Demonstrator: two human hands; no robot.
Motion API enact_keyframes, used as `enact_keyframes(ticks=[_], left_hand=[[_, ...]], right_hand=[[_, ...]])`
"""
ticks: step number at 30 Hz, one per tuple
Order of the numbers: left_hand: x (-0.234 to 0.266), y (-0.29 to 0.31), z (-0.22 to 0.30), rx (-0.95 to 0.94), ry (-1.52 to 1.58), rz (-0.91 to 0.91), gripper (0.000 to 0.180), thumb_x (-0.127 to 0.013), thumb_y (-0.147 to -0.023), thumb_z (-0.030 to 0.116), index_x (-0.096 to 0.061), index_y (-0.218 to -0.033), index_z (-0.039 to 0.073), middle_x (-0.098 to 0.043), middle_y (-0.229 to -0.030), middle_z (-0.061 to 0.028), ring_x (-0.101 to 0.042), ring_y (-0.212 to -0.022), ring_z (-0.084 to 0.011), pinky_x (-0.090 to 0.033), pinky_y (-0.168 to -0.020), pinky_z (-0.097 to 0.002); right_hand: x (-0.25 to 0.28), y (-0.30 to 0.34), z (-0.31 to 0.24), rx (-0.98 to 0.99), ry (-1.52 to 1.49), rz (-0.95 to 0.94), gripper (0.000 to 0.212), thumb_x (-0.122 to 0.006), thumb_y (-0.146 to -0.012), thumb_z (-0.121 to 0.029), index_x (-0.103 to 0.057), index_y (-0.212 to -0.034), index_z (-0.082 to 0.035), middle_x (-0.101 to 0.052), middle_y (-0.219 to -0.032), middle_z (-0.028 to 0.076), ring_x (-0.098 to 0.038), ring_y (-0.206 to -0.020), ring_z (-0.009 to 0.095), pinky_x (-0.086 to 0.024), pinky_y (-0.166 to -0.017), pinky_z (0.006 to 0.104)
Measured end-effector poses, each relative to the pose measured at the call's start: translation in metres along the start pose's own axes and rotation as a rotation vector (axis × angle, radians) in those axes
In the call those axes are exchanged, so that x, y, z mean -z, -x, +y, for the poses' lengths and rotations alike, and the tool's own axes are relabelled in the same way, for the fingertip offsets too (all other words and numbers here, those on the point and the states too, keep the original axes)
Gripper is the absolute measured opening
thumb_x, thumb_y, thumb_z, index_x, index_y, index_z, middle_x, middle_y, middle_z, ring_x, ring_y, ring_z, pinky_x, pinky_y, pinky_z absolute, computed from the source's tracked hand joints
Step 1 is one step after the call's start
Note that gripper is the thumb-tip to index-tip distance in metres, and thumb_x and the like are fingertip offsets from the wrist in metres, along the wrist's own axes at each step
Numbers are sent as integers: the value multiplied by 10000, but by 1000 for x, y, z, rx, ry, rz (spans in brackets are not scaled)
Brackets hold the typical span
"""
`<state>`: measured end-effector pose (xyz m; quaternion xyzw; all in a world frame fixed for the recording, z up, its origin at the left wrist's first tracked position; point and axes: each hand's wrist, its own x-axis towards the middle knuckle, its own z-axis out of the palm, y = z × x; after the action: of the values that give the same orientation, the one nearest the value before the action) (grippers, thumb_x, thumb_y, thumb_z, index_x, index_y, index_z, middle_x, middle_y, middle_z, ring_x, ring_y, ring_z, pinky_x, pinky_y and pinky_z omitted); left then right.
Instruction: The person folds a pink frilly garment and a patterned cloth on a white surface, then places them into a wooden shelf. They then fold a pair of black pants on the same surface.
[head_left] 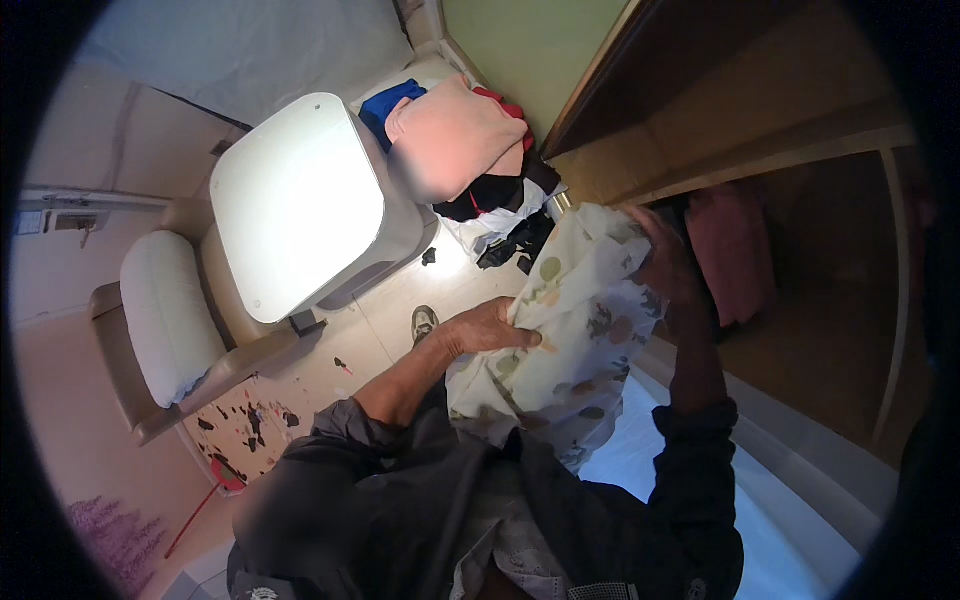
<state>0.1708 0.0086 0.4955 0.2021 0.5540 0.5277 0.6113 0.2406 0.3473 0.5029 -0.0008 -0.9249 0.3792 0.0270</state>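
Note:
A white cloth [560, 350] printed with green, grey and pale orange leaf shapes hangs in loose folds in front of my body. My left hand [490, 328] grips its left edge, with the thumb lying over the fabric. My right hand [655, 250] is closed on the cloth's upper right corner, beside the open wooden cabinet. Some of the right hand's fingers are hidden behind the fabric. The kind of cloth, such as a sheet or a cover, cannot be told.
A white table [300, 210] with rounded corners stands at the left, by a beige armchair with a white bolster [172, 318]. Beyond it, clothes [455, 135] are heaped. Inside the wooden cabinet [830, 290] hangs a reddish garment [733, 255]. Dark scraps [253, 425] litter the floor.

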Motion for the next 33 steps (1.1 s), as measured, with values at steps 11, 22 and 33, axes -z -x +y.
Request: enact_keyframes(ticks=[11, 22, 33], left_hand=[[-21, 4, -16, 113, 325, -76, 650, -777, -871, 81, -503, -1451, -20, -691, -1207, -107, -662, -1093, -212, -528, -933, -340], [-19, 21, -18, -35, 595, 330, 626, -790, -819, 127, -545, -1371, -39, -738, -1059, -132, -728, -974, -243, -578, -911, -380], [11, 29, -83, 76, 602, 386, 465, -752, -891, 130, -622, -1304, -39, -736, -1129, -148, -738, -963, -252, -614, -874, -395]], right_hand=[[-24, 16, 14, -323, -179, -160, 379, -728, -907, -316, -686, -1126, -9, -709, -1050, 196, -697, -983, 312, -525, -874, 412], [-106, 164, 26, -974, -594, 263, 717, -745, -907, -300, -444, -1504, -38, -528, -1449, 170, -518, -1322, 297, -430, -1105, 424], [-169, 194, -4, -797, -974, 103, 513, -736, -921, -333, -632, -1298, 0, -708, -1151, 116, -662, -1042, 216, -516, -950, 378]])
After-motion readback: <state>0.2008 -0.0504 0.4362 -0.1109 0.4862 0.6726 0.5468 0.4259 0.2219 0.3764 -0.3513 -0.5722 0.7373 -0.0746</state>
